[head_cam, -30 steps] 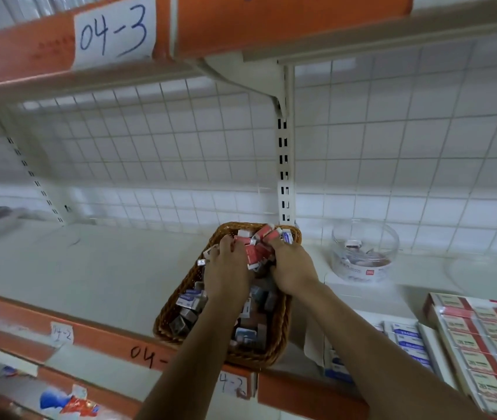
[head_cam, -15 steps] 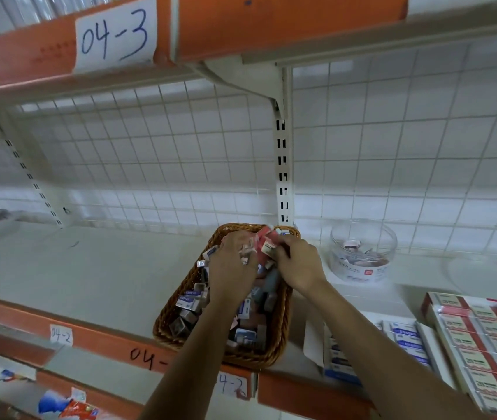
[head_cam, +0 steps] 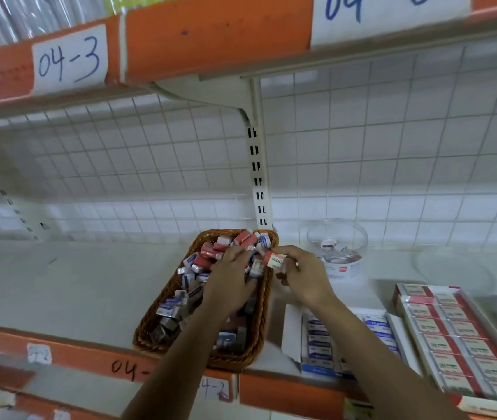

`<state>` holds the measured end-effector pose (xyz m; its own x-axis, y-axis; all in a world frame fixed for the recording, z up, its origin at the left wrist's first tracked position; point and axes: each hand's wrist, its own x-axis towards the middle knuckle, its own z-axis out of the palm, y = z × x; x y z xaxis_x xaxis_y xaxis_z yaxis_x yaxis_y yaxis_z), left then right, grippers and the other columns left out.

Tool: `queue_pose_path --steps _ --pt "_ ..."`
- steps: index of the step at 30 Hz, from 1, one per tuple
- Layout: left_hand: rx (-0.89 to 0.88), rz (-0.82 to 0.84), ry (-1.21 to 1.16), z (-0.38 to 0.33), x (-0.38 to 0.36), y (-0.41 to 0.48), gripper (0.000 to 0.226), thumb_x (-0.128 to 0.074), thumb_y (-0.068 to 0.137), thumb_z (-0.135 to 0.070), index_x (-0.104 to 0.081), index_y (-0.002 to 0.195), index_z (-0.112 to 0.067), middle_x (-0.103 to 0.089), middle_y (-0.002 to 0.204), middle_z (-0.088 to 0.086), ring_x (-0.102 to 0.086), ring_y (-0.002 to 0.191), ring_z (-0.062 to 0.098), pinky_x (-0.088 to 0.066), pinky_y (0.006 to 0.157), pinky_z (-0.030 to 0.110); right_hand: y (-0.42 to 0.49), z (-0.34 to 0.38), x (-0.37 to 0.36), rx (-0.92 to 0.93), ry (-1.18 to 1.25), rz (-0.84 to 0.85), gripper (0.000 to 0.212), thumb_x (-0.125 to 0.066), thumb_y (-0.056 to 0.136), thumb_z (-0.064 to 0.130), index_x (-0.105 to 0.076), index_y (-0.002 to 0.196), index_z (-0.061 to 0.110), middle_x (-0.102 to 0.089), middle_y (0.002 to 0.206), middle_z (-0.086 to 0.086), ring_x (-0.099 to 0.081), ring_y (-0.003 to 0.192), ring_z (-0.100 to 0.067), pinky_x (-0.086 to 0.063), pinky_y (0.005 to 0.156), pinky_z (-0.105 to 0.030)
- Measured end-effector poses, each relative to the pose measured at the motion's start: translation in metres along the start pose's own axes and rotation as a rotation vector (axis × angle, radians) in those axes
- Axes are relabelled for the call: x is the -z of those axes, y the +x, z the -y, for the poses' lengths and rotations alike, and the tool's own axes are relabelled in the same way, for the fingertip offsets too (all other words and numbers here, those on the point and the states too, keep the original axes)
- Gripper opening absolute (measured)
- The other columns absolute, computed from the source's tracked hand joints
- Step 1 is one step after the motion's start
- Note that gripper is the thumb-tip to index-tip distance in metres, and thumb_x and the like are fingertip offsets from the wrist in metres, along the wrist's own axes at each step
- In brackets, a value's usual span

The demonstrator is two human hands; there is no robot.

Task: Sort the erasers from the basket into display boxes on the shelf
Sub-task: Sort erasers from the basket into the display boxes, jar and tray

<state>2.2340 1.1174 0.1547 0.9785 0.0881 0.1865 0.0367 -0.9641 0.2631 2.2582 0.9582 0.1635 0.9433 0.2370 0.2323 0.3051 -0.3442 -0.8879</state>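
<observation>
- Right hand (head_cam: 307,280): fingers (head_cam: 294,253) pinched on one red eraser (head_cam: 275,261), held just above the far right corner of the basket (head_cam: 232,360). It is lifted off the pile.
- Left hand (head_cam: 229,280): palm down on the loose erasers (head_cam: 186,286) in the basket, fingers curled into them. I cannot tell whether it grips any.
- Held eraser's long axis runs roughly left to right across my view, slightly tilted.
- Key relation: the red box (head_cam: 453,341) lies to the right of the right hand and nearer me, at the shelf (head_cam: 74,292) front. The blue box (head_cam: 319,338) sits between the two, just under the right wrist.
- Judgement: by colour the piece belongs in the red box, so the carry should go rightward and back toward me, past the blue box.
- Right hand is nearer to both boxes; the left is over the basket, well apart from them.
- Judgement: the eraser may need turning to match the packed rows. Their exact direction is too blurred to confirm.
</observation>
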Motion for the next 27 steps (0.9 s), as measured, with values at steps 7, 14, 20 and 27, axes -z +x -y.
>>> queue_pose_path --steps 7,14,20,27 --pt "-0.016 0.082 0.130 -0.006 0.000 0.010 0.057 -0.055 0.090 -0.029 -0.035 0.144 -0.028 -0.036 0.146 0.002 -0.042 0.128 0.027 -0.043 0.102 0.045 -0.010 -0.001 0.006 0.006 0.005 0.062 0.030 -0.059 0.082 0.000 -0.067 0.104 0.017 -0.063 0.094 0.010 -0.057 0.081 0.001 -0.043 0.071 -0.002" --pt "-0.005 -0.109 0.086 -0.009 -0.003 0.007 0.030 -0.045 0.095 -0.032 -0.060 0.122 -0.032 -0.067 0.110 -0.003 -0.059 0.100 0.018 -0.052 0.086 0.037 -0.019 -0.003 0.014 -0.041 0.042 0.080 0.027 -0.063 0.083 0.003 -0.061 0.099 0.025 -0.060 0.093 0.010 -0.061 0.088 -0.011 -0.052 0.082 -0.027" --pt "-0.031 -0.067 0.045 -0.017 0.000 0.008 0.032 -0.050 0.094 -0.022 -0.055 0.126 -0.027 -0.065 0.115 0.000 -0.059 0.106 0.021 -0.047 0.081 0.030 -0.023 -0.007 0.021 -0.054 0.028 0.040 0.029 -0.062 0.082 0.000 -0.063 0.101 0.022 -0.058 0.093 0.011 -0.057 0.082 -0.004 -0.044 0.070 -0.007" --pt "0.025 -0.108 0.029 -0.017 -0.002 0.005 0.022 -0.049 0.096 -0.028 -0.052 0.117 -0.025 -0.066 0.104 -0.001 -0.062 0.092 0.017 -0.049 0.077 0.028 -0.026 -0.015 0.024 -0.099 0.114 -0.002 0.033 -0.065 0.083 0.005 -0.056 0.108 0.025 -0.056 0.090 0.010 -0.056 0.079 -0.005 -0.048 0.069 -0.014"
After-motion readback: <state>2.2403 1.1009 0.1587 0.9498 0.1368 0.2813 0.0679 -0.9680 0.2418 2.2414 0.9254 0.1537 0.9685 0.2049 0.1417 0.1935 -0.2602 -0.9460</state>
